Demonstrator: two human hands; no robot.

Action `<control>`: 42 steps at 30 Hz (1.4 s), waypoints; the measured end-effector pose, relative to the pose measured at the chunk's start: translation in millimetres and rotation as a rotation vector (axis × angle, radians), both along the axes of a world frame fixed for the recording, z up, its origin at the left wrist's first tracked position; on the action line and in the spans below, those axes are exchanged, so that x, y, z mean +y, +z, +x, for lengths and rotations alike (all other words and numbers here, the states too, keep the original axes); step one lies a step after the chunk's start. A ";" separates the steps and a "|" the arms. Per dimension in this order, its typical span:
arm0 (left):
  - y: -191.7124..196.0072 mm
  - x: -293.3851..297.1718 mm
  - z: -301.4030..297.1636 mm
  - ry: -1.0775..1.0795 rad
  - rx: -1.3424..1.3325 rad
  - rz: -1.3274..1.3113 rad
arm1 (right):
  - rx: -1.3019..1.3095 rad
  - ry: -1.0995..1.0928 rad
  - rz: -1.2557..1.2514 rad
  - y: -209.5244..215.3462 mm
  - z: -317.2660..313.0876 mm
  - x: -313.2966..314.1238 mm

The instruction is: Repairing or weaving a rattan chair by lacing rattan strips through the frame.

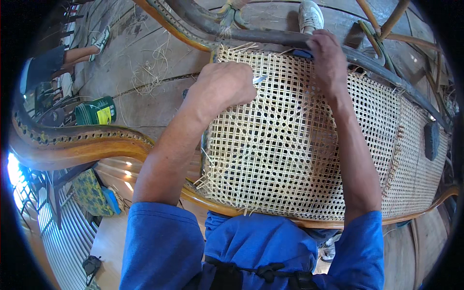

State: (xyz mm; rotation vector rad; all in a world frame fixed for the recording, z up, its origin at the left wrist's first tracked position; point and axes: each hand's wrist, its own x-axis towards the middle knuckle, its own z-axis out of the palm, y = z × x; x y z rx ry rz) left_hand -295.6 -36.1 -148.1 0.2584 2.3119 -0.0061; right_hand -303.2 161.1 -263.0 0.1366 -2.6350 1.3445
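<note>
A woven cane panel (290,154) in a curved wooden chair frame (87,145) lies across my lap. My left hand (224,87) is closed around a small metal tool (259,79) whose tip pokes out over the weave near the panel's top left corner. Over the panel's upper edge my right hand (326,58) presses on the dark frame rail (270,36), fingers curled around a dark blue object. Loose cane ends stick out along the top and lower left edges.
A green can (96,112) stands on the wooden floor at left, with loose cane strands (150,72) nearby. Another person's leg and shoe (87,48) show at upper left. A white shoe (309,15) rests beyond the frame. A patterned cushion (92,193) lies lower left.
</note>
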 end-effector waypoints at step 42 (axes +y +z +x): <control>-42.1 55.6 125.4 0.521 -0.109 0.776 | -0.868 -0.913 -0.125 88.2 651.8 51.2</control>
